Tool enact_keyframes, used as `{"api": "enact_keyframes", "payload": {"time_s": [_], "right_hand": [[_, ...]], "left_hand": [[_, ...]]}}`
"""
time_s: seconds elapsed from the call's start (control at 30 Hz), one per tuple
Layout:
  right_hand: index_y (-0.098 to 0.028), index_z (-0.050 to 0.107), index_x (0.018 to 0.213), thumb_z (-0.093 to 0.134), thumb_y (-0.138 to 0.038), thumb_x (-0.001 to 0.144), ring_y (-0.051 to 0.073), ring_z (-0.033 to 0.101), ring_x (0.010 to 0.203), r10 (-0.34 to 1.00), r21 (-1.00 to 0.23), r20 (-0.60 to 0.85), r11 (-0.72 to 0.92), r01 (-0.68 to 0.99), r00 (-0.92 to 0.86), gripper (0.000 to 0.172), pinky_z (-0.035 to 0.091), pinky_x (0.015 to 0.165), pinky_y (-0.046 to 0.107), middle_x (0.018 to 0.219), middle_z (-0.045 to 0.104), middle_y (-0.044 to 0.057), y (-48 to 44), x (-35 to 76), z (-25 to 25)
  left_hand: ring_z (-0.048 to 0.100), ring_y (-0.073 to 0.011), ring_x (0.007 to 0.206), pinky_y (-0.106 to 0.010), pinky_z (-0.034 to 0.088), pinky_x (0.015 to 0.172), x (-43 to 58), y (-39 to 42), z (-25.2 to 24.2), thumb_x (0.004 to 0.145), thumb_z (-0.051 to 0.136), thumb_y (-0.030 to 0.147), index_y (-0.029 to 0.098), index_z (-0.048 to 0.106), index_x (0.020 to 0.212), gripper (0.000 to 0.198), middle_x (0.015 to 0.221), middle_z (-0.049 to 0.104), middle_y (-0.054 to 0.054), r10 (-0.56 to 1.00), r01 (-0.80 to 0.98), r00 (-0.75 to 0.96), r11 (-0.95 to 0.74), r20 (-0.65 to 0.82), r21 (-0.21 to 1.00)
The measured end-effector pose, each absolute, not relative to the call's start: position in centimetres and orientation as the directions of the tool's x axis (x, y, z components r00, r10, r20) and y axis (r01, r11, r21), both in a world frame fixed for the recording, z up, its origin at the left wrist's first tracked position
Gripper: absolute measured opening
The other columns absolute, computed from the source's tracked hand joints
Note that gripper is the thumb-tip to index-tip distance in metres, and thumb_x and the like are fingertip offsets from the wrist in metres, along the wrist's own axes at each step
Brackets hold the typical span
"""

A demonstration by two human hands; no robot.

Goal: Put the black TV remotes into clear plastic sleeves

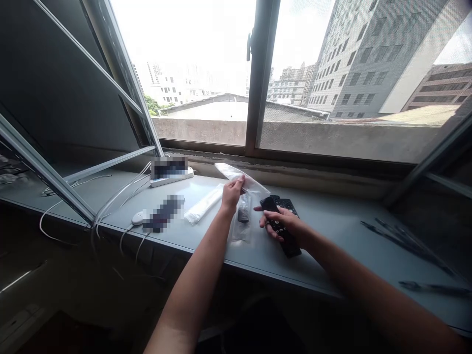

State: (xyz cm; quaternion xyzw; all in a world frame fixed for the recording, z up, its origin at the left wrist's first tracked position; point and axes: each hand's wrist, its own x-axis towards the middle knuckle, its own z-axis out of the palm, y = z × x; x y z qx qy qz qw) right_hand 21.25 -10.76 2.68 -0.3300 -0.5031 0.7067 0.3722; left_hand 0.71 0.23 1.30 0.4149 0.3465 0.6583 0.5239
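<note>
My left hand [232, 192] pinches a clear plastic bag [243, 178], raised above the table with its far end pointing toward the window. In my right hand [285, 221] is a black remote control [292, 246], tilted, its buttons partly covered by my fingers. Behind it another black remote [289, 205] shows, partly hidden by the hand and the held one. Between my two hands lies a bagged dark remote [243, 212] in clear plastic. A stack of clear plastic bags [204, 204] rests to the left of my left hand.
On the left stand a white power strip [172, 178] and a round white charger [137, 218] with cables beside a blurred dark object [163, 214]. Metal frame bars [110, 164] rise at the left. Dark thin rods [405, 241] lie at the right. A window runs behind the table.
</note>
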Motion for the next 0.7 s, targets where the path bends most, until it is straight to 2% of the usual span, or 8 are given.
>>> {"api": "enact_keyframes", "payload": {"time_s": [0.1,0.2,0.27,0.37,0.47,0.6,0.63,0.7], "right_hand": [[-0.015,0.076,0.115,0.085,-0.046,0.093,0.011,0.059,0.047,0.892,-0.96,-0.065,-0.178,-0.216,-0.447,0.04,0.042,0.035,0.021,0.093,0.08,0.01,-10.5,21.5,2.9],[-0.014,0.077,0.105,0.087,-0.044,0.093,0.012,0.065,0.053,0.939,-0.953,-0.048,-0.145,-0.268,-0.339,0.033,0.045,0.037,0.021,0.106,0.082,0.015,-10.3,21.8,3.4],[-0.018,0.077,0.117,0.087,-0.039,0.092,0.016,0.075,0.066,0.971,-0.936,-0.04,-0.119,-0.331,-0.236,0.034,0.049,0.039,0.021,0.126,0.08,0.016,-10.2,22.0,3.7],[-0.029,0.068,0.141,0.086,-0.038,0.093,0.025,0.084,0.086,0.991,-0.915,-0.045,-0.092,-0.393,-0.129,0.052,0.05,0.039,0.021,0.144,0.074,0.013,-10.2,22.1,4.0],[-0.03,0.062,0.153,0.083,-0.046,0.095,0.028,0.085,0.085,0.987,-0.931,-0.035,-0.089,-0.355,-0.155,0.064,0.047,0.037,0.021,0.13,0.078,0.013,-10.4,22.1,4.2],[-0.024,0.057,0.16,0.081,-0.052,0.098,0.019,0.074,0.054,0.938,-0.967,-0.02,-0.105,-0.23,-0.345,0.073,0.046,0.038,0.022,0.095,0.084,0.011,-11.0,22.0,4.3],[-0.023,0.058,0.159,0.081,-0.053,0.098,0.018,0.072,0.05,0.916,-0.972,-0.025,-0.116,-0.203,-0.4,0.072,0.046,0.038,0.022,0.092,0.084,0.011,-11.1,22.0,4.2],[-0.022,0.065,0.152,0.083,-0.052,0.096,0.02,0.075,0.055,0.873,-0.979,-0.023,-0.119,-0.167,-0.487,0.066,0.046,0.038,0.023,0.101,0.086,0.015,-11.2,21.9,4.1]], "left_hand": [[0.07,-0.0161,0.077,-0.03,0.061,0.078,0.1,0.7,1.3,0.087,0.087,0.052,0.014,0.083,0.09,0.038,0.084,0.076,-0.006,0.955,-0.454,-0.287,-0.2,0.07,0.868],[0.067,-0.0146,0.073,-0.028,0.06,0.073,0.1,0.5,1.5,0.085,0.088,0.05,0.014,0.081,0.088,0.037,0.082,0.074,-0.005,0.956,-0.468,-0.29,-0.168,0.029,0.867],[0.066,-0.0143,0.071,-0.027,0.059,0.07,0.3,0.3,1.7,0.083,0.089,0.05,0.014,0.081,0.087,0.037,0.081,0.074,-0.006,0.97,-0.464,-0.241,-0.142,0.029,0.874],[0.07,-0.0169,0.074,-0.028,0.059,0.07,0.7,0.1,1.8,0.08,0.09,0.051,0.014,0.082,0.091,0.039,0.085,0.077,-0.008,0.991,-0.45,-0.122,-0.109,0.06,0.887],[0.072,-0.0188,0.075,-0.029,0.058,0.071,1.0,0.1,1.4,0.08,0.089,0.053,0.013,0.084,0.095,0.043,0.088,0.079,-0.01,0.996,-0.418,0.024,-0.071,0.09,0.906],[0.065,-0.0157,0.065,-0.029,0.052,0.064,1.2,-0.2,1.1,0.08,0.089,0.053,0.012,0.081,0.088,0.042,0.079,0.075,-0.009,0.975,-0.356,0.195,-0.029,0.105,0.934],[0.067,-0.0167,0.066,-0.03,0.053,0.066,1.2,-0.4,1.1,0.081,0.089,0.053,0.012,0.081,0.088,0.043,0.08,0.076,-0.01,0.964,-0.351,0.241,-0.021,0.112,0.936],[0.073,-0.0217,0.076,-0.034,0.057,0.076,1.3,-0.7,1.3,0.082,0.088,0.055,0.01,0.083,0.093,0.046,0.088,0.08,-0.014,0.937,-0.351,0.325,-0.008,0.13,0.936]]}}
